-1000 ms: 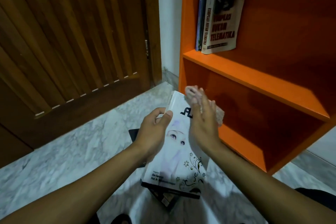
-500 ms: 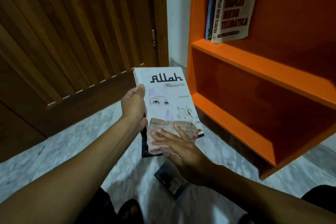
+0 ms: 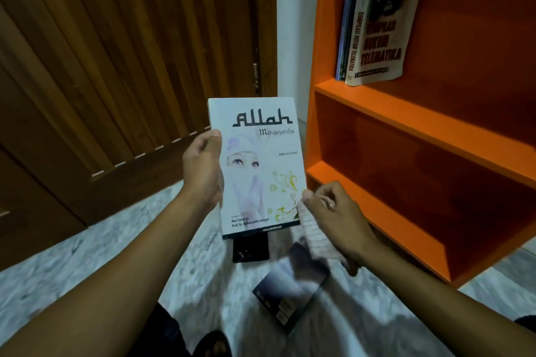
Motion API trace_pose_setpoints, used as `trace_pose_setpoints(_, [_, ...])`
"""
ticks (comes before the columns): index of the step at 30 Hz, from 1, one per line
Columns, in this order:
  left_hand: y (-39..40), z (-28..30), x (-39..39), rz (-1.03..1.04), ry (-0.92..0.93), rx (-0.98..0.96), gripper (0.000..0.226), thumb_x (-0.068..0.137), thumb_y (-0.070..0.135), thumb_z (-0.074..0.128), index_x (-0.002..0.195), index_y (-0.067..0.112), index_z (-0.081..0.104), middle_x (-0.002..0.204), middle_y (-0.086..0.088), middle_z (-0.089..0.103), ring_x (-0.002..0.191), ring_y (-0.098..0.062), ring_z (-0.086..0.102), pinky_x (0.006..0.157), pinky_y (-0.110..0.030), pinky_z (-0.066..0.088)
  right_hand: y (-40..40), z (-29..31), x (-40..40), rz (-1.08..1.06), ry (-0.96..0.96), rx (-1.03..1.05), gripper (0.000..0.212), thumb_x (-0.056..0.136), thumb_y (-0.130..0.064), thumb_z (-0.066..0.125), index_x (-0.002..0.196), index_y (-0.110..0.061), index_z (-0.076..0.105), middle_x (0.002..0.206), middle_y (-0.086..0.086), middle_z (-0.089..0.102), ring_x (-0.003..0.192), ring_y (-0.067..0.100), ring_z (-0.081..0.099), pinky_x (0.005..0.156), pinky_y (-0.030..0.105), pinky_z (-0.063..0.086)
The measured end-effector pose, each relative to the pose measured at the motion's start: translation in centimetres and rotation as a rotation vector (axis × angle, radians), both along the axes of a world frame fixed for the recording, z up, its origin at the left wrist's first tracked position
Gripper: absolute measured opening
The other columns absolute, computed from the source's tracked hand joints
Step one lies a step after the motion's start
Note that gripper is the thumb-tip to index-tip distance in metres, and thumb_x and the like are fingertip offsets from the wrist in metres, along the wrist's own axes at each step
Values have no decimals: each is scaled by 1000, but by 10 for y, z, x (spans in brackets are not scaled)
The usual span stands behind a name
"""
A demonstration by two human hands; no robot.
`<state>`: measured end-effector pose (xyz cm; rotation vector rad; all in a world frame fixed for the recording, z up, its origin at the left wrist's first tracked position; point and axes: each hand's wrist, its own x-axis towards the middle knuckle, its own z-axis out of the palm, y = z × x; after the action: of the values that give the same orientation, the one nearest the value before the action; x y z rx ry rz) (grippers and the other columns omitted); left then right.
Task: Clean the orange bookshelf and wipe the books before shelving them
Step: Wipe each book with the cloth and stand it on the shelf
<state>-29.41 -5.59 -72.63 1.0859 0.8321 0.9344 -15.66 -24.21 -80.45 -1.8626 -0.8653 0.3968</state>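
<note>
Apparently marble floor (image 3: 72, 264), wooden door (image 3: 116, 52), orange bookshelf (image 3: 406, 130) at rt.

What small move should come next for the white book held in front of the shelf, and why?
Probably carry the white book to the upper shelf and stand it beside the books there. Its front cover looks clean, the left hand grips its left edge, and the right hand holds the cloth off the cover at the lower right corner. The back cover is hidden, so flipping may come first.

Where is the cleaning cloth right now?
In the head view, the cloth is gripped in the right hand, low and right of centre, at the white book's lower right corner.
</note>
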Motion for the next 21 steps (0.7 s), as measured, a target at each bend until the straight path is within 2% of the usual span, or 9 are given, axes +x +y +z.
trace_pose_setpoints(2, [-6,3,0,-93,20,31,17,102,22,51,110,12,62,107,-9,75,99,-30,71,82,-43,59,0,6,14,83,153,-24,45,84,-56,68,120,-31,57,117,-10,66,106,7,62,92,36,51])
trace_pose_setpoints(4, [-12,6,2,-201,41,76,19,102,23,51,112,10,61,108,-8,75,99,-30,72,81,-43,60,-1,11,21,244,341,-6,46,88,-42,70,129,-27,58,131,-8,64,118,10,61,101,37,48])
trace_pose_setpoints(6, [-21,12,4,-254,46,141,18,102,23,50,112,14,62,103,-4,76,93,-26,73,73,-39,61,-3,14,24,311,436,40,37,91,-30,70,127,-26,63,128,-7,67,117,13,64,103,42,48])
trace_pose_setpoints(8, [-27,18,5,-287,83,237,19,102,28,48,116,23,61,106,0,76,92,-22,74,73,-38,61,-4,16,26,288,493,103,34,92,-22,69,126,-22,64,125,-4,69,114,18,67,102,46,49])
trace_pose_setpoints(11, [-26,29,-1,-436,273,463,33,101,39,47,133,39,44,117,20,65,98,-8,69,76,-30,56,-5,32,36,245,488,176,32,91,-19,69,123,-19,64,121,2,72,110,25,69,99,48,51])
trace_pose_setpoints(13, [-15,33,-6,-539,422,534,44,98,37,54,137,45,36,122,27,58,103,-4,64,81,-32,57,-4,51,48,200,441,211,30,92,-14,68,121,-17,64,115,5,74,104,28,71,94,49,54])
trace_pose_setpoints(15, [-6,39,-5,-612,515,525,39,97,25,59,132,38,46,122,14,63,100,-11,68,80,-38,61,-2,72,61,168,393,230,29,92,-13,67,121,-15,63,113,7,74,101,30,72,91,50,55])
trace_pose_setpoints(18, [3,51,13,-606,487,456,24,93,11,65,115,21,61,107,-15,65,89,-26,72,69,-37,62,2,107,80,156,354,245,26,93,-14,65,119,-11,62,108,12,74,89,27,73,81,44,58])
trace_pose_setpoints(21, [7,68,41,-577,379,440,22,91,8,68,111,13,61,97,-23,59,79,-29,69,69,-41,61,10,141,100,112,240,252,22,92,-16,68,113,-11,64,107,11,74,94,30,73,87,52,57])
